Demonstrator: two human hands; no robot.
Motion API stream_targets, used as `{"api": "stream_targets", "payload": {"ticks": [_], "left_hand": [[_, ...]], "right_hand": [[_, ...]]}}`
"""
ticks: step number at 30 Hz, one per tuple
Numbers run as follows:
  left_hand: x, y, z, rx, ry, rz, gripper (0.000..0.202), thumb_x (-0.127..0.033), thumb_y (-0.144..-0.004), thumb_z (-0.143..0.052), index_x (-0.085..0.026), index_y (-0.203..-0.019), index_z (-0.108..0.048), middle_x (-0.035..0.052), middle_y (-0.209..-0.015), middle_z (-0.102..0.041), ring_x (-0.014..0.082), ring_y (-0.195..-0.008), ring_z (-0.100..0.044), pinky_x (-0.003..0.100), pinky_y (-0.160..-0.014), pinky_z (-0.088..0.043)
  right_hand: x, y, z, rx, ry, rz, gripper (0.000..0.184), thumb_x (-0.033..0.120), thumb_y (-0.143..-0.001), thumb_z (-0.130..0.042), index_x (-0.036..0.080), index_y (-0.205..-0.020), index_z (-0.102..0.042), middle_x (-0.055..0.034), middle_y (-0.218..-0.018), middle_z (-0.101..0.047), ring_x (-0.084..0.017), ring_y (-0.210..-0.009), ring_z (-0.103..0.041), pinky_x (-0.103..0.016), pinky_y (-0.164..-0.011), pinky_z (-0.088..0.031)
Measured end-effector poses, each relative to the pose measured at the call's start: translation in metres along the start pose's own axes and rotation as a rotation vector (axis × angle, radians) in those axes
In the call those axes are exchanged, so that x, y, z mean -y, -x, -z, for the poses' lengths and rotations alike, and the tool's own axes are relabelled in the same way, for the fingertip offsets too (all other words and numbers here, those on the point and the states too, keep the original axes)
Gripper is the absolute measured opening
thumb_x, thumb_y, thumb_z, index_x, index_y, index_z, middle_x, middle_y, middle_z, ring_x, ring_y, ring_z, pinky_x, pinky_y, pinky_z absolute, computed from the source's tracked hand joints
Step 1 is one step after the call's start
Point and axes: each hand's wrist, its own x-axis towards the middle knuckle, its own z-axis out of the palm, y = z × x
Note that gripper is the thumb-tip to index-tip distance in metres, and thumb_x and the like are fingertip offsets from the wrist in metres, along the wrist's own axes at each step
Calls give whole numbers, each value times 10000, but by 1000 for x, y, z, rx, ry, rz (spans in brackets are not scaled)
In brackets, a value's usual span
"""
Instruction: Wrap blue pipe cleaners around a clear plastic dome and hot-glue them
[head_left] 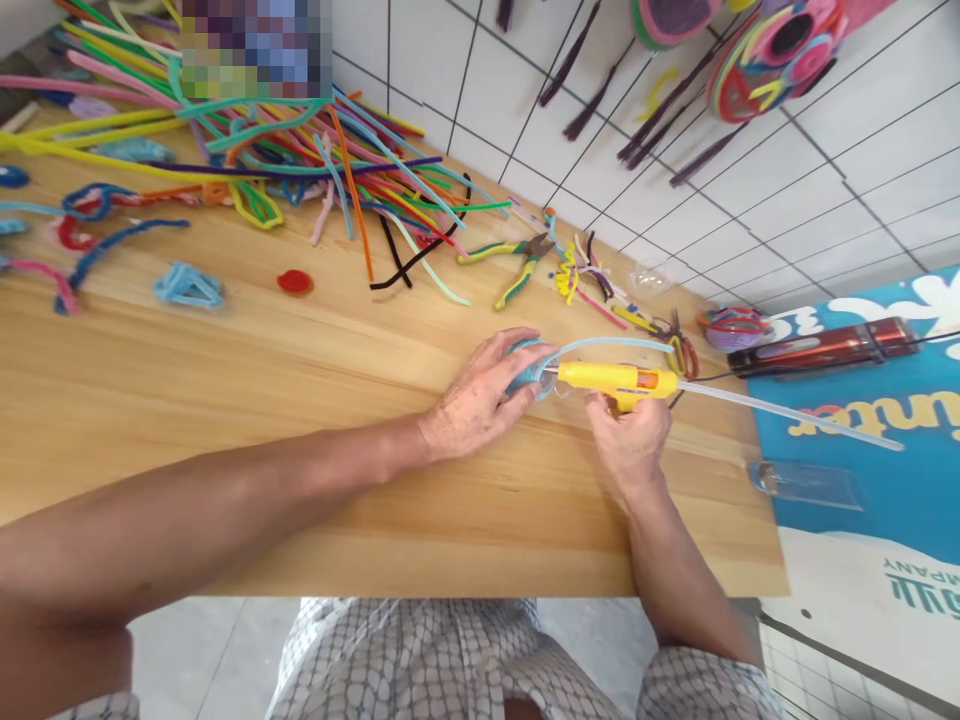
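Observation:
My left hand (pixel 487 393) is closed around a small round piece wrapped in light blue pipe cleaner (pixel 523 366), much of it hidden by the fingers. A loose end of the blue pipe cleaner curves out to the right above the tool. My right hand (pixel 630 435) grips the handle of a yellow hot glue gun (pixel 607 378). The gun's nozzle points left and meets the edge of the blue piece; whether glue is flowing cannot be made out. From its back end sticks a long translucent glue stick (pixel 787 412).
Colourful pipe cleaners (pixel 300 150) lie heaped at the back left. Green-and-yellow pliers (pixel 517 262) and scissors (pixel 679 345) rest behind my hands. A red disc (pixel 295 282) and a blue triangular piece (pixel 189 286) lie left. A tiled wall (pixel 465 90) bounds the wooden table (pixel 225 400).

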Motion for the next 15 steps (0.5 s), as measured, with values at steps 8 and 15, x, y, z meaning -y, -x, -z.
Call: {"api": "stream_targets", "payload": {"ticks": [8,15], "left_hand": [[1,-1,0,-9,-13,-27,469,-258,-1087,-526,-227,-1555,-522,188,-1579,-518,291,-1529,-483,529,-1287,-436],[1,0,0,-8,-8,-28,480,-248,-1074,-542,-231,-1553,-513,192,-1577,-523,308,-1522,-490,550,-1280,-438]], "right_hand": [[-6,0,0,-26,43,26,178,346,-724,-649,232,-857,-676,-78,-813,-757,-270,-757,-731,-410,-769,-615],[-11,1,-1,-32,60,38,191,357,-737,-652,222,-869,-681,-75,-781,-728,-274,-749,-723,-413,-769,-614]]}}
